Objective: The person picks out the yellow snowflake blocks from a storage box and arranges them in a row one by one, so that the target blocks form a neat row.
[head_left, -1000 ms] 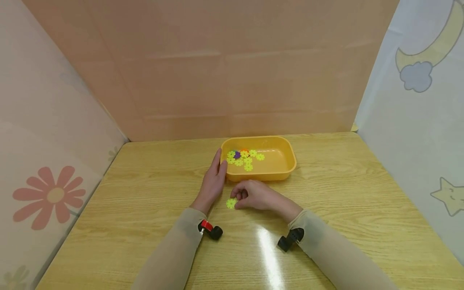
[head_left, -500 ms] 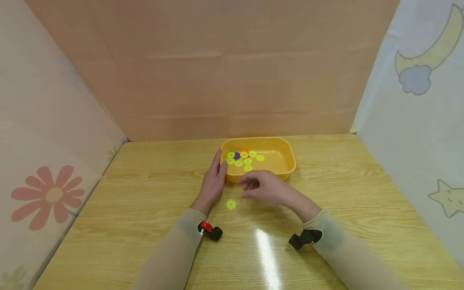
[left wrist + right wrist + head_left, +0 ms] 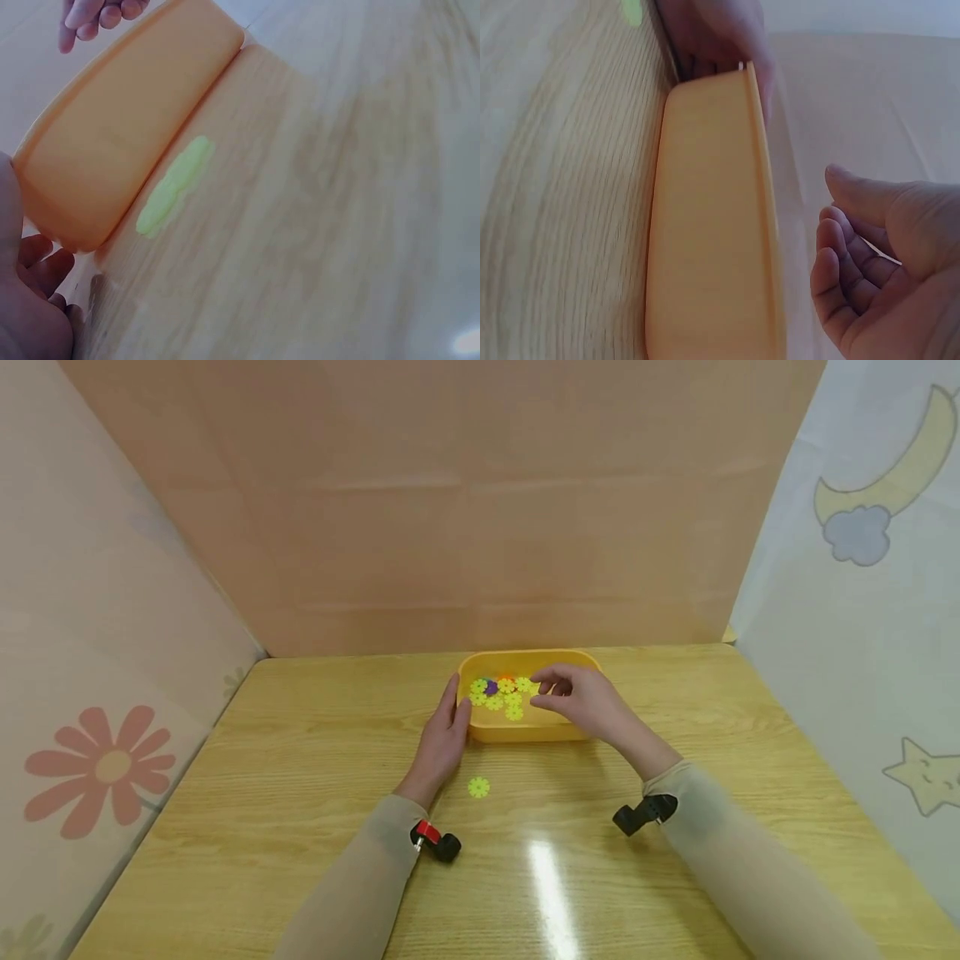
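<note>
Mostly yellow flower discs (image 3: 494, 702) inside the orange tub (image 3: 531, 735).

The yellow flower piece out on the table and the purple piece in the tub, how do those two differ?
The yellow flower piece lies on the table; the purple piece is inside the orange tub. The yellow one is bright, the purple one dark. The yellow one sits alone; the purple one is crowded by other pieces. Both are small.
</note>
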Motion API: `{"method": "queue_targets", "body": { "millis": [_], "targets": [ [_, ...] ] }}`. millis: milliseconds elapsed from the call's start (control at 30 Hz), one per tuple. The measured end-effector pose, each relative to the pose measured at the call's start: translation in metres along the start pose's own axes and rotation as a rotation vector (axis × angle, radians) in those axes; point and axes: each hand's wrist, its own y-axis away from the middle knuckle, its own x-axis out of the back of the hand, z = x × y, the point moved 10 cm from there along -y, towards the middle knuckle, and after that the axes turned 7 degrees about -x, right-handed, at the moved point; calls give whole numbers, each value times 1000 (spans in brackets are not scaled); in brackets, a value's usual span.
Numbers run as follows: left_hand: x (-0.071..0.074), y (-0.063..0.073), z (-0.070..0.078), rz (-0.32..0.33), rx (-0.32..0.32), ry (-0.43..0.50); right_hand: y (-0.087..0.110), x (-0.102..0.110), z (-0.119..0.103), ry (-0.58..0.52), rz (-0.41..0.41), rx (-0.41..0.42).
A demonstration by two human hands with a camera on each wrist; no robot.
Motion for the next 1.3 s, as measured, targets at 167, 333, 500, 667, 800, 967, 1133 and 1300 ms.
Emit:
{"method": "queue_targets", "body": {
  "millis": [167,333,500,667,800,967,1133,1300],
  "targets": [
    [-1,-1,1,-1,-10,11,-13,5,10,8,24,-28],
    [-1,-1,1,4,-19,22,-27,3,20,22,29,-57],
    [-1,0,0,6,-13,14,-38,0,25,35,40,-58],
    [-1,-1,1,10,-22,16,-43,-2,30,21,50,-59],
    [-1,0,2,4,-23,11,-47,-5,33,12,51,-61],
    [-1,-1,0,1,-24,1,-52,-9,36,33,54,-57],
    [0,0,1,0,-27,2,-56,-12,38,68,45,-69],
    [1,0,1,1,-23,3,-61,-14,42,91,34,-83]
  ]
}}
